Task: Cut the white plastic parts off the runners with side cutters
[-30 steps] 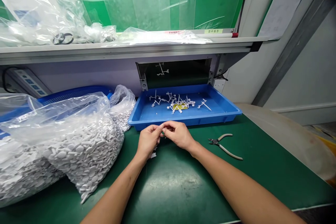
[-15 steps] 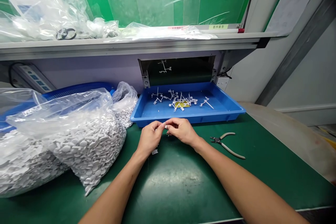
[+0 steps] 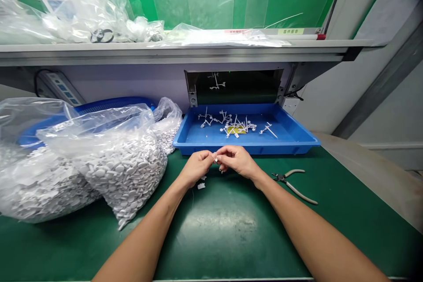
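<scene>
A tiny white plastic piece (image 3: 215, 159) is pinched at the fingertips where the two hands meet; it is too small to show a long axis. The left hand (image 3: 196, 168) and the right hand (image 3: 237, 161) come in from either side, their fingers closed and curled rather than spread. Which hand bears more of the grip cannot be told.

The piece lies directly between the hands, just in front of the near rim of a blue plastic tray (image 3: 246, 149). Beyond that rim, white plastic sprues (image 3: 228, 124) lie in a tangle around a yellow tag (image 3: 236, 130). Small white scraps (image 3: 201, 186) rest on the green bench mat (image 3: 231, 238) just below the left hand, while a pair of side cutters (image 3: 292, 183) lies closer to the right hand, well clear of it. To the left, two clear plastic bags of white plastic discs (image 3: 125, 176) slump against each other on the mat. Behind the tray, a dark flap (image 3: 234, 88) under a metal shelf (image 3: 165, 53) carries one more sprue (image 3: 216, 81).
</scene>
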A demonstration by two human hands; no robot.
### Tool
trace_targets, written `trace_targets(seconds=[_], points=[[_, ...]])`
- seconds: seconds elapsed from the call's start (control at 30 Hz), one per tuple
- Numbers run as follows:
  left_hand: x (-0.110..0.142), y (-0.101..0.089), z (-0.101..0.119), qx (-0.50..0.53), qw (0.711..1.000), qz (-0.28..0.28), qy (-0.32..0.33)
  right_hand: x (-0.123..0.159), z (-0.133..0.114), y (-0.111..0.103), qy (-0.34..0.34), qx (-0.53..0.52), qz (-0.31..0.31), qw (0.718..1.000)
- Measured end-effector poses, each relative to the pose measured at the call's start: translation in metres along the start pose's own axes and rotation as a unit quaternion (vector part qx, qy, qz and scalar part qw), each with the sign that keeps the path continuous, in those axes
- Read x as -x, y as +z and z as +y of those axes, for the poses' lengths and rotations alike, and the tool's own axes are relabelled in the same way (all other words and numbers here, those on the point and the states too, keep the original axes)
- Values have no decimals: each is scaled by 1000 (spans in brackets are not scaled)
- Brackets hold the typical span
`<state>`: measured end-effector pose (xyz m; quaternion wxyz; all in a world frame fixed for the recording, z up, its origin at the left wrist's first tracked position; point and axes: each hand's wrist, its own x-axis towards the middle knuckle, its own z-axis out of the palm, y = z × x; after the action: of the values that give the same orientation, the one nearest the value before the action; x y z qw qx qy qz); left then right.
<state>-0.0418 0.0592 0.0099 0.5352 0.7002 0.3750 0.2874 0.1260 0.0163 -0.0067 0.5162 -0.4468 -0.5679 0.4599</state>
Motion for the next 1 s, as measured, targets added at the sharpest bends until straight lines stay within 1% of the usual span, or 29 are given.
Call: trace_targets(seconds=[0.1, 0.2, 0.3, 0.37, 0.43, 0.5, 0.6, 0.67, 0.7, 0.77, 0.8, 0.83, 0.9, 0.93, 1.0], points=[[0, -1, -2, 47, 998, -18, -24, 1, 0, 0, 17, -27, -13, 999], [2, -2, -2, 88, 995, -31, -43, 2, 0, 0, 20, -48, -21, 998], [3, -1, -1, 122, 990, -35, -55, 3, 1, 1, 13, -40, -24, 999], [3, -2, 0, 149, 987, -32, -58, 3, 3, 1, 8, -19, -13, 1000], [1, -5, 0, 183, 981, -14, -55, 3, 7, 3, 4, 6, 6, 1000], [-3, -11, 0, 222, 973, 22, -50, 4, 13, 8, 2, 38, 19, 999], [-8, -21, 0, 276, 957, 78, -41, 7, 20, 23, -9, 92, 16, 996], [-10, -25, -1, 300, 948, 95, -38, 11, 23, 34, -49, 180, 3, 982], [-10, -26, -1, 307, 946, 98, -38, 12, 24, 40, -74, 240, -7, 968], [-9, -25, -1, 309, 946, 95, -38, 14, 25, 48, -115, 360, -29, 926], [-9, -24, -1, 304, 948, 91, -40, 14, 26, 50, -124, 404, -36, 906], [-8, -23, -1, 295, 951, 84, -42, 13, 26, 51, -127, 429, -41, 894], [-7, -21, -1, 266, 960, 71, -45, 12, 25, 48, -129, 449, -43, 883], [-7, -20, -2, 246, 966, 66, -46, 12, 24, 45, -128, 447, -37, 884], [-6, -18, -5, 195, 978, 65, -42, 11, 23, 36, -126, 425, -14, 896]])
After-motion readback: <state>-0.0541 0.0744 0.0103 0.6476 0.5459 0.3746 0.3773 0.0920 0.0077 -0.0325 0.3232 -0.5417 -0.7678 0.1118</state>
